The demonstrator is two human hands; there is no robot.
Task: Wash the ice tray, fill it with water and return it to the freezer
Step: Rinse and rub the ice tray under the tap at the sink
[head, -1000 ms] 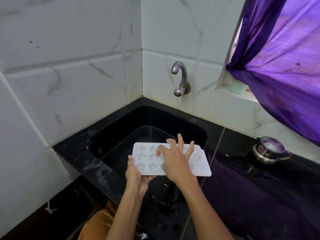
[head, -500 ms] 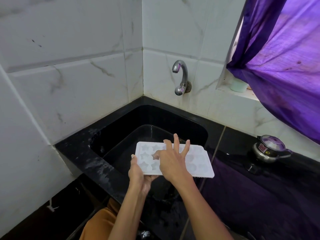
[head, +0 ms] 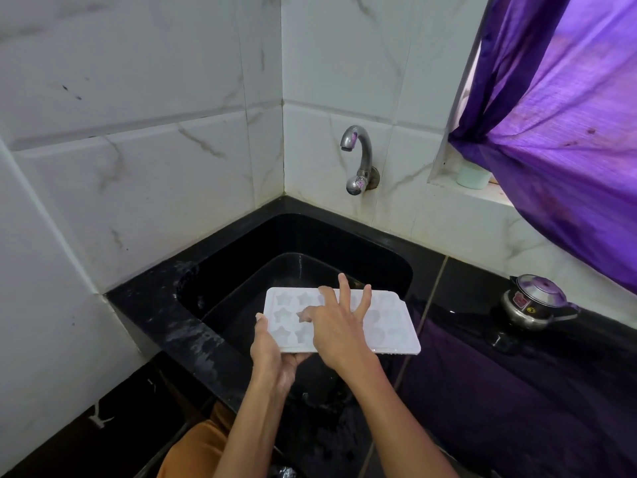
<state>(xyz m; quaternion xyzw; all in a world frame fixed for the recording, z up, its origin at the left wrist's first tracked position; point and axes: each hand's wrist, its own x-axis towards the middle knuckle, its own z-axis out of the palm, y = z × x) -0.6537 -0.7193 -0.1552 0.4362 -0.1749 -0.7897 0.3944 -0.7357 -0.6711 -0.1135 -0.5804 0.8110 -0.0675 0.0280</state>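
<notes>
Here our left hand (head: 272,353) grips the ice tray (head: 389,326) from beneath over the sink (head: 241,250); our right hand (head: 339,326), fingers spread, presses its moulds.

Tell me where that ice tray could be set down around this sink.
Free: the black counter between the sink and the small steel pot, and the counter's near right part. The sink basin below the tap is open too. Crowded: the narrow wet ledge left of the sink, against the tiled wall.
</notes>
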